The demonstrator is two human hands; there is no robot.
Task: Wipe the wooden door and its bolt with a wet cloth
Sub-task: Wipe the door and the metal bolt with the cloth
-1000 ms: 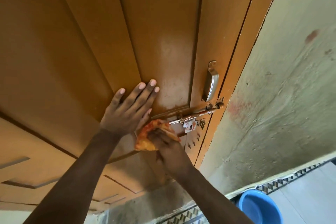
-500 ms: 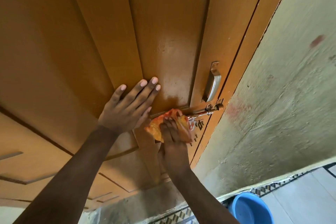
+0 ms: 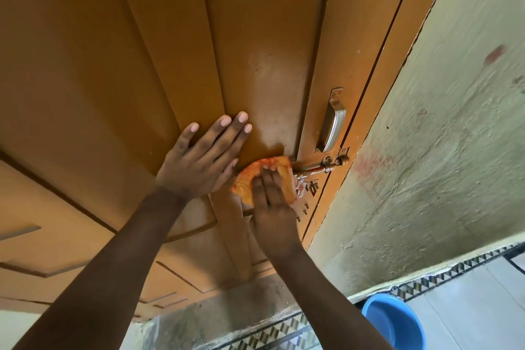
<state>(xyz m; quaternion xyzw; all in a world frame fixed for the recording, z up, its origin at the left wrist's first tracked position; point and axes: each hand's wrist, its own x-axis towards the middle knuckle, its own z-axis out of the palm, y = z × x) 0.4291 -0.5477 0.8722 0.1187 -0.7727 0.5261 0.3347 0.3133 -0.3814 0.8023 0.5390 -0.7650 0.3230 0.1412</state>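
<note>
The brown wooden door (image 3: 255, 37) fills the upper left of the head view. Its metal bolt (image 3: 321, 167) runs sideways just under the silver pull handle (image 3: 332, 125). My right hand (image 3: 272, 207) presses an orange cloth (image 3: 264, 173) against the door at the bolt's left end, hiding that part of the bolt. My left hand (image 3: 201, 159) lies flat on the door panel just left of the cloth, fingers spread and holding nothing.
A rough pale green wall (image 3: 440, 150) stands right of the door frame. A blue plastic basin (image 3: 395, 321) sits on the tiled floor at the lower right. Several screws (image 3: 305, 207) dot the door below the bolt.
My right hand has slid the cloth up and to the right along the bolt, covering more of it. My left hand has stayed flat on the door.
</note>
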